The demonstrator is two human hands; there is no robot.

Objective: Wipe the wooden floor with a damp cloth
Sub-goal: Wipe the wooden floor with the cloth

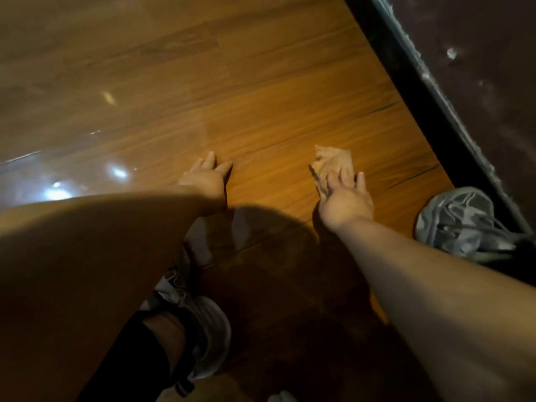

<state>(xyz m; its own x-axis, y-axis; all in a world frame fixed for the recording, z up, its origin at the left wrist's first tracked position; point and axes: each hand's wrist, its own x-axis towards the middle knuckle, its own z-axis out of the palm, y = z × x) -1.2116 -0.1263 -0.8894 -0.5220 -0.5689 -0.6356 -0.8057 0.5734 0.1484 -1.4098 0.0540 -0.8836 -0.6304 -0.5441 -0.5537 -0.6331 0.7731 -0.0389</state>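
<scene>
step: mid-wipe | right hand [345,195] flat, fingers straight, pressing small crumpled tan cloth [333,156] onto glossy brown wooden plank floor [261,105] near black edge strip [406,82] | left hand [207,175] released, braced on boards farther from strip | done: glossy boards far from strip, probably | left: boards beside strip

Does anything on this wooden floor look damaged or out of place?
Two short dark gaps mark the wooden floor, one beyond the cloth and one right of it. Pale dust lines the dark border strip.

Right hand [345,192] presses cloth [333,158] flat on wooden floor [261,111].
</scene>
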